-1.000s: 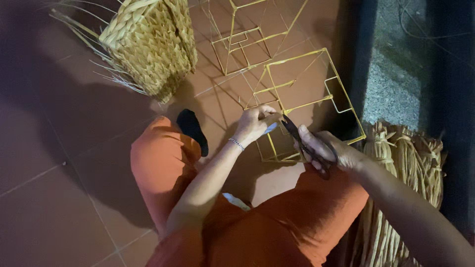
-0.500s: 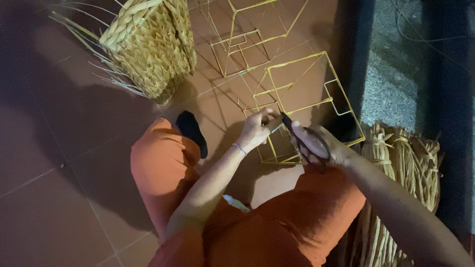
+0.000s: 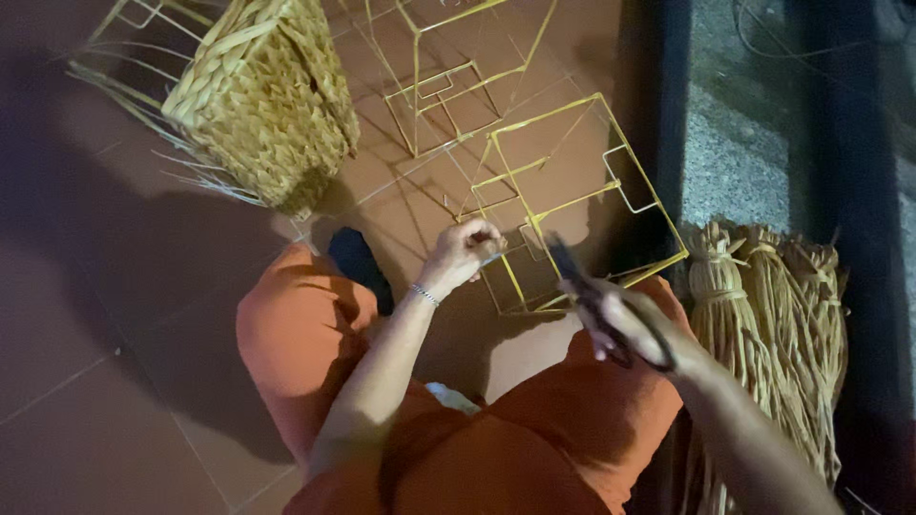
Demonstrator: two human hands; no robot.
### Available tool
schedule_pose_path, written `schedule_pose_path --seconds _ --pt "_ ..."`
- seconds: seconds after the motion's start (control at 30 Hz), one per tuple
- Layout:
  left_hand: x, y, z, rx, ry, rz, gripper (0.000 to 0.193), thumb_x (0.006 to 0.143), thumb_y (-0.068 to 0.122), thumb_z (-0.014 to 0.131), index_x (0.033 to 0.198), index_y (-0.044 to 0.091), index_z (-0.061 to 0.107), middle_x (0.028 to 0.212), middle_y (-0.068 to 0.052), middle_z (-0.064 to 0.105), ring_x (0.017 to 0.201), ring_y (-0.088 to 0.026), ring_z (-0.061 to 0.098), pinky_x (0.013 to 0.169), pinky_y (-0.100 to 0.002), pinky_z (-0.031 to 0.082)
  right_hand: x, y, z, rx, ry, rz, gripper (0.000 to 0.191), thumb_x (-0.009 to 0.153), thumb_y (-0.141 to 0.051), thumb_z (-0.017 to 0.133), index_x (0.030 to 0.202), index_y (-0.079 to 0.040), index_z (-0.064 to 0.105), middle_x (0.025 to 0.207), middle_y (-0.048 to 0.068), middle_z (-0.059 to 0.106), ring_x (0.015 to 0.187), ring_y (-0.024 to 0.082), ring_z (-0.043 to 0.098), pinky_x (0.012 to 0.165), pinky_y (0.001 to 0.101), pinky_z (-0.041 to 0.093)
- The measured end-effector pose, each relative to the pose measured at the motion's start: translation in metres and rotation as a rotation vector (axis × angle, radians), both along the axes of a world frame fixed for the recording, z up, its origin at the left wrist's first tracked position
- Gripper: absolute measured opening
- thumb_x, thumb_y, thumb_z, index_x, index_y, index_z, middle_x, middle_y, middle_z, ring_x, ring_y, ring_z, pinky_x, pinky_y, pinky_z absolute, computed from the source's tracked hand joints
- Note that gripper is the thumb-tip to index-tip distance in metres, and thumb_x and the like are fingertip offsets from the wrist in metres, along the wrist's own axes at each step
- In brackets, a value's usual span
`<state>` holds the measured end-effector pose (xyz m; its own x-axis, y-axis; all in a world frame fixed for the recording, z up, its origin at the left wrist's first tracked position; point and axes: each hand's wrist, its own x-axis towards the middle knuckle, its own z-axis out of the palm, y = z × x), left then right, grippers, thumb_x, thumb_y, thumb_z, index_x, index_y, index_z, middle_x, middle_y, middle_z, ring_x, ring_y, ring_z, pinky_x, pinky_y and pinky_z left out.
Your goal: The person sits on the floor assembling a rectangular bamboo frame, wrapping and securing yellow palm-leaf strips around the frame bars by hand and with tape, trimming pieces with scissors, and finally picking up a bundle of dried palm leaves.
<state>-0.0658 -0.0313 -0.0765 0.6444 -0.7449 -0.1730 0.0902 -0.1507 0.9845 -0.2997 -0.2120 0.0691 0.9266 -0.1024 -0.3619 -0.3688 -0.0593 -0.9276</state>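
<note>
Fingers of the left hand [image 3: 465,253] are pinching a strand by the yellow wire frame [image 3: 572,200] on the floor while the right hand [image 3: 630,329] is gripping dark scissors [image 3: 596,305], whose blades could nick the left hand.

Red tiled floor [image 3: 105,420]: woven basket [image 3: 262,100] upper left, yellow wire frames [image 3: 563,205] centre, straw bundles [image 3: 773,315] right.

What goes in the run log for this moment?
left hand: closed at yellow wire frame | right hand: holds dark scissors | nearby: woven basket, straw bundles
</note>
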Motion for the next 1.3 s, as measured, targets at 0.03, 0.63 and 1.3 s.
schedule_pose_path --seconds 0.03,0.63,1.3 --pt "0.001 0.002 0.003 -0.035 0.025 -0.019 0.009 0.097 0.014 0.070 0.100 0.006 0.070 0.074 -0.005 0.067 0.048 -0.007 0.056 0.042 -0.025 0.045 -0.019 -0.005 -0.005 -0.015 0.026 -0.131 0.088 0.093 -0.070 0.049 0.137 0.006 0.053 0.069 0.001 0.052 0.056 0.013 0.054 0.046 0.0283 0.041" --pt "-0.008 -0.021 0.053 -0.173 0.470 -0.164 0.005 0.095 0.009 0.065 0.098 0.006 0.063 0.057 0.004 0.046 0.042 -0.005 0.038 0.039 -0.025 0.030 -0.334 -0.115 -0.136 -1.150 0.759 -1.077 0.060 0.087 -0.049 0.078 0.122 0.000 0.072 0.113 0.029 0.073 0.102 0.046 0.070 0.088 0.0563 0.055" --pt "-0.018 -0.015 0.018 -0.119 0.521 -0.141 0.003 0.092 0.006 0.069 0.094 0.005 0.066 0.057 0.002 0.052 0.038 -0.005 0.037 0.037 -0.024 0.027 -0.279 -0.092 -0.135 -1.195 0.302 -0.988 0.030 0.098 -0.030 0.073 0.117 -0.006 0.075 0.119 0.023 0.070 0.109 0.036 0.068 0.095 0.0460 0.054"
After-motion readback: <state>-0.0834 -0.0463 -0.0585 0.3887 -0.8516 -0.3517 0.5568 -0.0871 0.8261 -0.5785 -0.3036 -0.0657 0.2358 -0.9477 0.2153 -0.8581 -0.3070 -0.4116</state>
